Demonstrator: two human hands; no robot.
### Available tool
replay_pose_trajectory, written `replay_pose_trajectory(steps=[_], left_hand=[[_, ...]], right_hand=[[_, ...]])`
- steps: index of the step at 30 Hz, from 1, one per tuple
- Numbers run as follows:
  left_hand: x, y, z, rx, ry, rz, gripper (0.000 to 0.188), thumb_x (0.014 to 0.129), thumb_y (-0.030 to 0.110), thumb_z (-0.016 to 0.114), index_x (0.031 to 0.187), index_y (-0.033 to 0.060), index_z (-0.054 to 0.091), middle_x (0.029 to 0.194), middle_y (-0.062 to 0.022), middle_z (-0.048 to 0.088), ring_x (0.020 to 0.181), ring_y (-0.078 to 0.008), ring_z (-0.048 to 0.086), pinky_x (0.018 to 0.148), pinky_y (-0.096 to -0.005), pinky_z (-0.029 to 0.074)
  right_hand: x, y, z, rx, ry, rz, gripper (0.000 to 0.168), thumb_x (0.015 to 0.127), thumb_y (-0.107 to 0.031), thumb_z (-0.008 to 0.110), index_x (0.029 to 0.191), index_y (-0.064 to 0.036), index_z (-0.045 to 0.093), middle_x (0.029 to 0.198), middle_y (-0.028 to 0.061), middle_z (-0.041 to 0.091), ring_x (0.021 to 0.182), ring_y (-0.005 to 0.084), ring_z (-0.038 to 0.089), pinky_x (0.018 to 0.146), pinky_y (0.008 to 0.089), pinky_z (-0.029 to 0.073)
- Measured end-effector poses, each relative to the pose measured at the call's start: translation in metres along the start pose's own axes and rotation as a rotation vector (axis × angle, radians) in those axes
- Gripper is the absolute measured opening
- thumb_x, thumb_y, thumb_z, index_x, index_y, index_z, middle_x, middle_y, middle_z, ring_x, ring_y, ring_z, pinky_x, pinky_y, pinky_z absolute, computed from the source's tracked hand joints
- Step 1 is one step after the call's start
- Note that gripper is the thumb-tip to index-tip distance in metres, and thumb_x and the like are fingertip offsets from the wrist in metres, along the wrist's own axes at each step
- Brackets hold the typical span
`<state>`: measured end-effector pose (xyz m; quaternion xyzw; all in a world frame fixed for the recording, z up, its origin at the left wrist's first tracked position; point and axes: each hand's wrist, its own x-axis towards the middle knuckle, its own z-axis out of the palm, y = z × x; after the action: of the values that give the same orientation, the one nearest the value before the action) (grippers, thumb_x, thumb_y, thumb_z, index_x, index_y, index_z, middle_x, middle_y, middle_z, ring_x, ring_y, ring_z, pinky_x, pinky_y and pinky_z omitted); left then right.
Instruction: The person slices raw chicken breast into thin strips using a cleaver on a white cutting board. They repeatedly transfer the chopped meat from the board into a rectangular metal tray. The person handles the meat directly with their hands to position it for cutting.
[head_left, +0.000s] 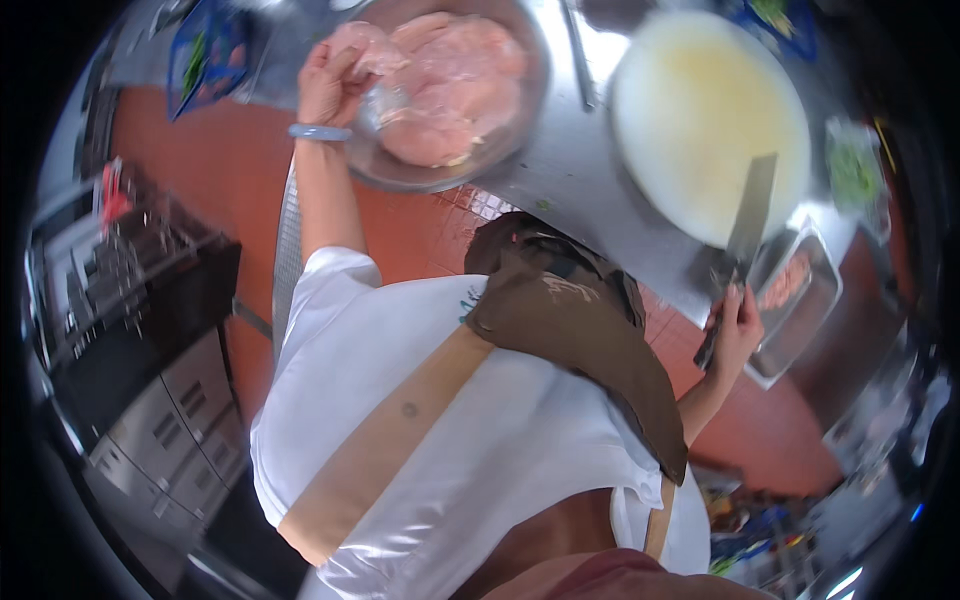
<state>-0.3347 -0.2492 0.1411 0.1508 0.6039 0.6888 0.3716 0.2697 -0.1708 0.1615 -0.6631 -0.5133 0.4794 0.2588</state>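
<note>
Over the left side of a large metal bowl, my left hand grips a piece of raw meat, pale pink like chicken. More raw pieces lie heaped in the bowl. On the other side, my right hand is closed around the dark handle of a knife with a broad blade. The blade points away from me, over the near edge of a round white cutting board. A yellowish stain marks the board's surface.
A metal tray holding cut pink meat sits right of the knife. A long metal tool lies on the steel table between bowl and board. Blue baskets with greens stand at the back. A bag of greens is at right.
</note>
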Motion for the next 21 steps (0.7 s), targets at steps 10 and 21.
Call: replay_pose_trajectory(steps=[10,21], left_hand=[[-0.022,-0.103,0.326,1.128,-0.450,1.217,0.038,0.085,-0.003,0.058,0.122,-0.0014,0.060,0.103,-0.0201,0.068,0.090,-0.0351,0.067,0.078,-0.0434,0.055],[-0.081,-0.218,0.368,1.090,-0.666,0.950,0.036,0.073,0.009,0.072,0.109,0.0054,0.070,0.104,-0.0200,0.069,0.100,-0.0353,0.065,0.083,-0.0420,0.057]], right_hand=[[-0.005,0.017,-0.009,0.266,0.140,0.091,0.049,0.096,-0.014,0.071,0.137,0.007,0.055,0.070,0.0033,0.059,0.053,0.0062,0.052,0.048,0.0212,0.041],[0.006,0.060,-0.015,0.444,0.048,0.132,0.043,0.099,-0.008,0.064,0.138,0.006,0.053,0.074,0.0027,0.059,0.054,0.0054,0.052,0.048,0.0209,0.044]])
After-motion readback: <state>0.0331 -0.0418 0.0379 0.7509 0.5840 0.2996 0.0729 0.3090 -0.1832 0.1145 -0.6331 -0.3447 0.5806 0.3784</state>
